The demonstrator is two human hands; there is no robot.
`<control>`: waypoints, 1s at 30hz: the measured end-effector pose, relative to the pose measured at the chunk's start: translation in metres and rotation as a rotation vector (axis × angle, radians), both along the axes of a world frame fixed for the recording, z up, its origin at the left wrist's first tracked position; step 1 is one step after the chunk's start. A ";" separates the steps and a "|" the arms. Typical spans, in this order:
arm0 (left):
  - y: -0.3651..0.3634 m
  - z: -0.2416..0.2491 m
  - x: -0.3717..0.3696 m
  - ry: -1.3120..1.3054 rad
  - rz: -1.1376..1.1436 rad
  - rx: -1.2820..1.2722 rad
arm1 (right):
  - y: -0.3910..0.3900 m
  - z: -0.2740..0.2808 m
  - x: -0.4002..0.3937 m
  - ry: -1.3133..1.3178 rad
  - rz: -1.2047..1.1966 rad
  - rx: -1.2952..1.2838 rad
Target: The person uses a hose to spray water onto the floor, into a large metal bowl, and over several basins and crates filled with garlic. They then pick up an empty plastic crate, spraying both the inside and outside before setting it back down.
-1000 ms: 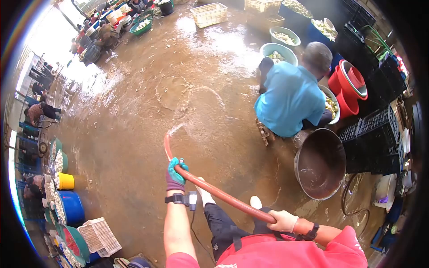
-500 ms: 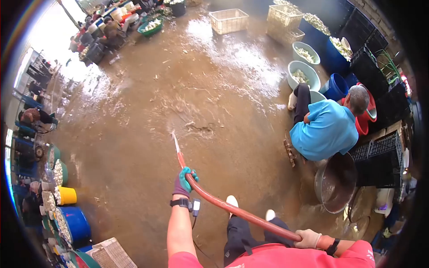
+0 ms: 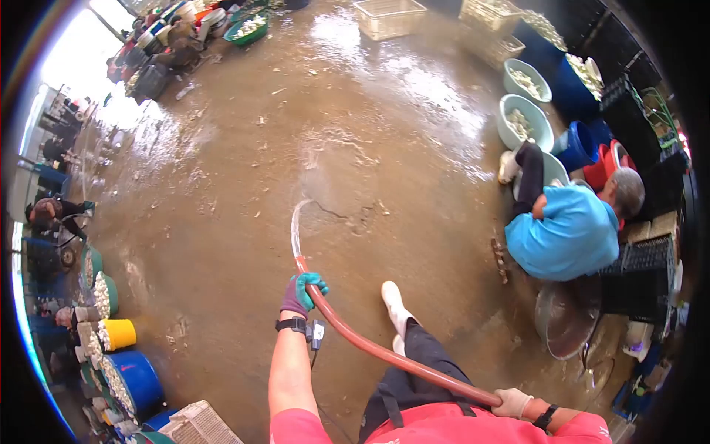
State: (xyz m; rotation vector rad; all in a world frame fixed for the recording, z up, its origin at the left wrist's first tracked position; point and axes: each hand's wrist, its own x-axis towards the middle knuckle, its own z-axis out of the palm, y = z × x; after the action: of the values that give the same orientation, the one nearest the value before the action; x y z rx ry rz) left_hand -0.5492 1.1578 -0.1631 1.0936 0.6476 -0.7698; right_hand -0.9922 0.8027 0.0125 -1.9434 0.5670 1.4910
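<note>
A reddish-brown hose [image 3: 370,345] runs across the front of my body, held at two places. My left hand [image 3: 304,291], in a purple and teal glove, is wrapped round it just behind its outlet. From that end a stream of water [image 3: 297,226] arcs forward onto the wet brown floor [image 3: 222,244]. Further back, near my right hip, my right hand [image 3: 512,404] in a pale glove grips the hose too. A white boot [image 3: 395,302] of mine is stretched out ahead beneath the hose.
At right a person in a blue shirt [image 3: 562,233] sits beside a large metal basin [image 3: 568,318] and pale green tubs [image 3: 526,122]. White crates [image 3: 390,18] stand at the back. Along the left are a yellow bucket [image 3: 118,334], a blue barrel [image 3: 137,381] and a bent-over person [image 3: 55,213].
One of my boots has come further forward, and the view has shifted. The water stream now bends up and forward in a longer arc. Both hands keep their hold on the hose.
</note>
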 end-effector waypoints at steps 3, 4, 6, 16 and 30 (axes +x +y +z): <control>0.014 -0.017 0.040 0.021 0.000 -0.036 | -0.013 -0.020 0.022 -0.022 0.039 0.044; 0.017 -0.018 0.041 -0.017 0.063 -0.030 | -0.012 -0.020 0.034 -0.016 0.000 0.022; 0.027 -0.020 0.051 -0.037 0.111 -0.011 | -0.008 -0.020 0.065 0.061 0.006 0.020; 0.141 -0.057 0.061 0.081 0.212 0.179 | 0.023 -0.056 0.154 0.105 0.197 0.113; 0.079 -0.127 0.112 0.049 0.025 0.161 | 0.119 -0.129 0.182 -0.099 -0.038 0.269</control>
State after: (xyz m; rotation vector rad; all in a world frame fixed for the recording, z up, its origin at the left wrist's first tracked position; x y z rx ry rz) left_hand -0.4375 1.2371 -0.2901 1.2141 0.7743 -0.7342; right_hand -0.8105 0.9218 -0.1170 -1.7752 0.3387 1.3626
